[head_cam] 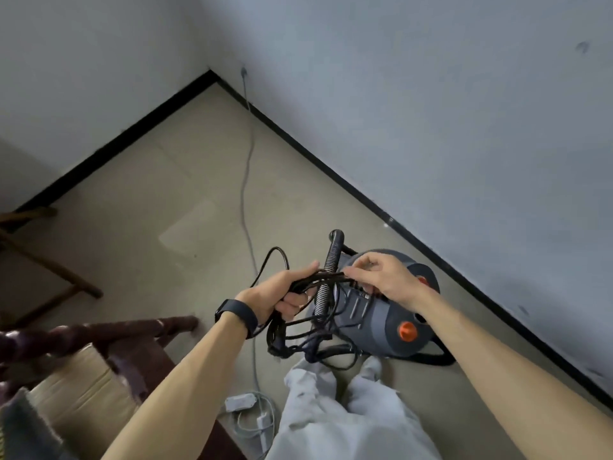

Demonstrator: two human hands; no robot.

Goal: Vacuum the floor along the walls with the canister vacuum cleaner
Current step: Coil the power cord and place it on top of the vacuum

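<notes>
One grey canister vacuum [374, 322], two orange knobs [407, 331]; the left hand [282, 293] grips one tangled black cord [277, 338], the right hand [381, 277] pinches it.

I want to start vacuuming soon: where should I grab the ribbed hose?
Probably just below its top bend: the ribbed hose stands nearly upright there, clear of the black cord tangled lower down. Come from the near side with the right hand, which is nearest.

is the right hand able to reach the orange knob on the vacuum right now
Probably yes: the orange knob lies bare close by the right hand, though that hand pinches the black cord.
</notes>
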